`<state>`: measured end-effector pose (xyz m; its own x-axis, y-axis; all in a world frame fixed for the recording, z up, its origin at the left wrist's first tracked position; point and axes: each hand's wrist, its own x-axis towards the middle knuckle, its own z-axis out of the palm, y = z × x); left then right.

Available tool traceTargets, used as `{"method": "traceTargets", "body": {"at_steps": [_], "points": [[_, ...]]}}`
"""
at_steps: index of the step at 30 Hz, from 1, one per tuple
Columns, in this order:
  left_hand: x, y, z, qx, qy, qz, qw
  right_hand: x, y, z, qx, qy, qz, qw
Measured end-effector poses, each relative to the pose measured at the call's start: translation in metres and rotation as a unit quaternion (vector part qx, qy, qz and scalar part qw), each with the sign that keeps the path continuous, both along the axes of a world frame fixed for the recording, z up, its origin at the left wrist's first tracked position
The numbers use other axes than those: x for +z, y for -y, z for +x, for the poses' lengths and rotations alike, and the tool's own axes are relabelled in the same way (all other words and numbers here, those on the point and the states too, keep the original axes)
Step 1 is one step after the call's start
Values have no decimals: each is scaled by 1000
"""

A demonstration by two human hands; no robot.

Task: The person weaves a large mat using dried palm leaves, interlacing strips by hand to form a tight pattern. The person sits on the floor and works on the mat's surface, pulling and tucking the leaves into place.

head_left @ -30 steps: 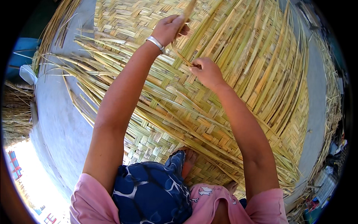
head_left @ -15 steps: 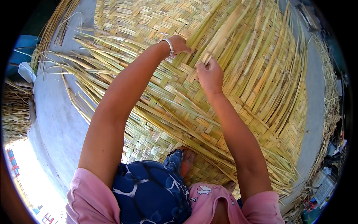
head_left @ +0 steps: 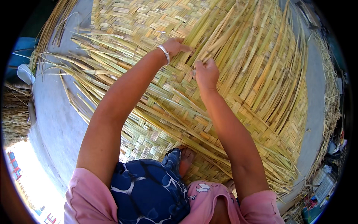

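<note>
Over the woven mat (head_left: 128, 18), my right hand (head_left: 207, 75) is pinching a strip (head_left: 219, 44) running toward the mat's far edge. Left of it, my left hand (head_left: 175, 47) is half-opening, its hold unclear.

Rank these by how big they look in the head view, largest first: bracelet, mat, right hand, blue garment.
1. Mat
2. Blue garment
3. Right hand
4. Bracelet
</note>
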<state>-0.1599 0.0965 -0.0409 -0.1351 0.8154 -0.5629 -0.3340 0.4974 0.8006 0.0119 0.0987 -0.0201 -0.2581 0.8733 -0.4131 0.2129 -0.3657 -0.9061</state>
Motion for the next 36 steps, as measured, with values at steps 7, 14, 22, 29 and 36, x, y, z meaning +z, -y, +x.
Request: {"method": "traceTargets", "body": {"at_steps": [7,14,22,29,36], "points": [[14,7,1,12,105,33,994,-17,-2,-2,170,238,250,923],[17,2,-1,8,121,52,991,-26,-11,6,253,196,263,910],[17,32,-29,192,-145,66,968,-25,-28,9,293,158,134,933],[7,54,-13,310,-242,36,919,-27,-12,25,266,96,204,937],[48,69,-58,299,-18,151,942,-12,-4,29,348,186,292,871]]}}
